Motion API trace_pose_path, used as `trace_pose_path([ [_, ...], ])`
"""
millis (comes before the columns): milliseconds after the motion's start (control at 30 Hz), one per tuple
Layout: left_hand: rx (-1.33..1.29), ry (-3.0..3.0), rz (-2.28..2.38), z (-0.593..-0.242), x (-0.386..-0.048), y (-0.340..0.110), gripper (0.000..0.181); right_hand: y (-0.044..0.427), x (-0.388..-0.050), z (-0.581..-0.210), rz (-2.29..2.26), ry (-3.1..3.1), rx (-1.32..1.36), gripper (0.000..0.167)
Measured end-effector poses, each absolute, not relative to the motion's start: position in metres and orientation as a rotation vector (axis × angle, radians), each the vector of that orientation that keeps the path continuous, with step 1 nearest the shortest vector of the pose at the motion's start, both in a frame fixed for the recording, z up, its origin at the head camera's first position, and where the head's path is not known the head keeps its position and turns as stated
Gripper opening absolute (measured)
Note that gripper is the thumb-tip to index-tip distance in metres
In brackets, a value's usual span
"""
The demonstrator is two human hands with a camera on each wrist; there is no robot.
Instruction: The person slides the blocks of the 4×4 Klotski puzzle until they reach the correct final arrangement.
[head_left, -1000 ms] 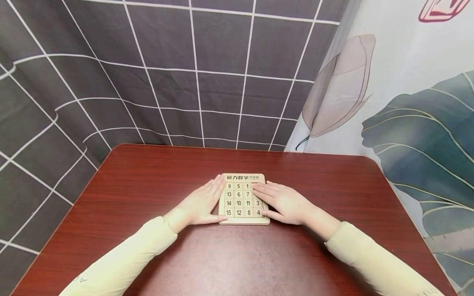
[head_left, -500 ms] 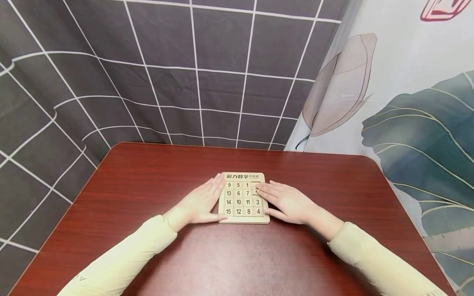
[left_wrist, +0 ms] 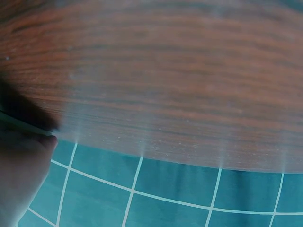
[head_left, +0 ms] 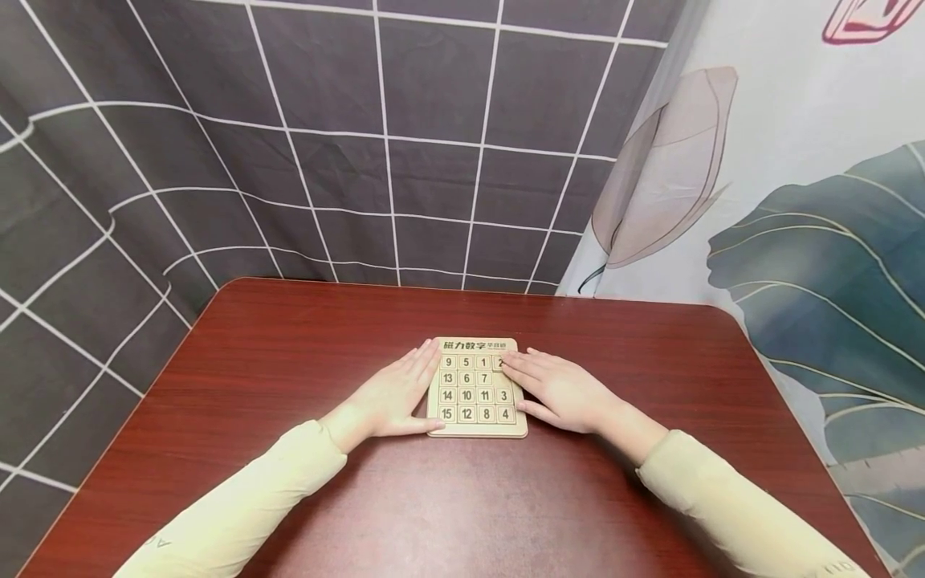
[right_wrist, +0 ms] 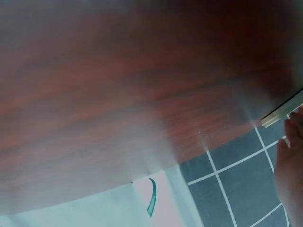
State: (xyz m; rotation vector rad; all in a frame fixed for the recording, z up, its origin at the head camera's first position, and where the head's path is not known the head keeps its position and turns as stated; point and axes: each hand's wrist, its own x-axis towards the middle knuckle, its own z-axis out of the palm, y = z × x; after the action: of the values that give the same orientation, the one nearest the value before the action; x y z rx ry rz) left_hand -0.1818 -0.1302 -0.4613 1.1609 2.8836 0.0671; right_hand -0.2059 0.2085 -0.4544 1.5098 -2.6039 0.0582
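Observation:
A pale wooden number slide puzzle (head_left: 477,432) lies flat on the table, its dark heading along the far edge. My left hand (head_left: 390,397) rests along its left side, fingers straight, thumb on the near left corner. From the right, my right hand (head_left: 567,392) touches the "2" tile (head_left: 499,363) with straight fingertips; its thumb rests at the puzzle's right edge. That tile sits in the top row beside the "1", and a gap (head_left: 500,379) shows below it, above the "3". In the right wrist view, the puzzle's edge (right_wrist: 284,109) appears beside the fingers.
The dark red wooden table (head_left: 325,321) extends around the puzzle. Behind it hangs a dark curtain with a white grid (head_left: 433,181). A white curtain with large leaf prints (head_left: 766,96) hangs at the right.
The "2" tile has slid away from me, from the second row into the top right slot. My right fingertips moved slightly rightward, then stayed on it. My left hand has kept its place.

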Motion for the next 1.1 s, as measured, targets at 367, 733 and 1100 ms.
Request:
trace_pose_path([
  [367,1.161,2.882,0.077,-0.462,-0.182,-0.13,0.109,0.218,-0.177,-0.459,0.128,-2.429,1.627,0.06],
  [733,1.173,2.884,0.081,-0.462,-0.182,-0.13,0.109,0.214,-0.186,-0.457,0.094,-2.47,1.583,0.061],
  [1100,1.163,2.88,0.097,-0.46,-0.181,-0.13,0.108,0.211,-0.194,-0.458,0.034,-2.537,1.526,0.062],
])
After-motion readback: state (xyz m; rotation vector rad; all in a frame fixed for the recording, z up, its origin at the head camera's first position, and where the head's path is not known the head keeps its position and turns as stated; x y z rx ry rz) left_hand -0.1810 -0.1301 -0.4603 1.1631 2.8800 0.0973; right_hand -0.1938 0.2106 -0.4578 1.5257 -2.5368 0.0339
